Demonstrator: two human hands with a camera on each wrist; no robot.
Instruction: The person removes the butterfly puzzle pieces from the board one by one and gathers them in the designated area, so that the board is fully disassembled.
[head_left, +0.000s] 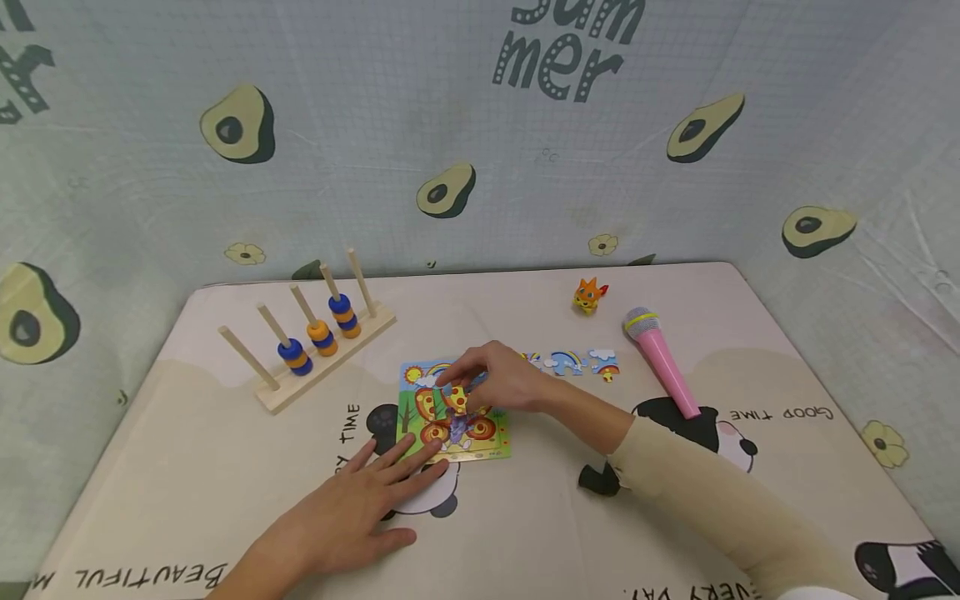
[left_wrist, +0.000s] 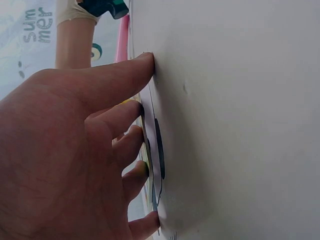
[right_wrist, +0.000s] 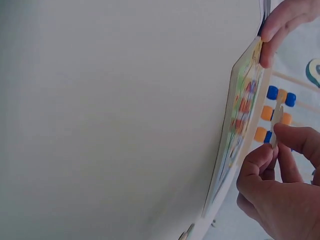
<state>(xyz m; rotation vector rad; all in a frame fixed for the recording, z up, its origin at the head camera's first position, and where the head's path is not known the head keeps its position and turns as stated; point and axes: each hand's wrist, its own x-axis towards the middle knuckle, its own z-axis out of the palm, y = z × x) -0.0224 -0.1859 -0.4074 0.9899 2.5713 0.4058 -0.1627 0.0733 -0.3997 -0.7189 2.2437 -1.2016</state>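
A colourful jigsaw puzzle board (head_left: 487, 447), with a butterfly-like picture under a sun and rainbow, lies on the table. My left hand (head_left: 345, 518) rests spread, its straight fingertips on the board's near left edge. Above the board, my right hand (head_left: 504, 382) pinches a thin puzzle piece (right_wrist: 277, 119) between thumb and fingers, held edge-on in the right wrist view. The picture on that piece cannot be made out. Right of the board lie several loose puzzle pieces (head_left: 566, 362), partly hidden behind the right hand.
Left of the board stands a wooden peg rack (head_left: 330, 364) with blue and orange beads on some pegs. A pink toy microphone (head_left: 667, 367) lies to the right. Farther back sits a small orange animal figure (head_left: 588, 296). The printed tablecloth (head_left: 225, 467) meets a hanging curtain (head_left: 337, 200).
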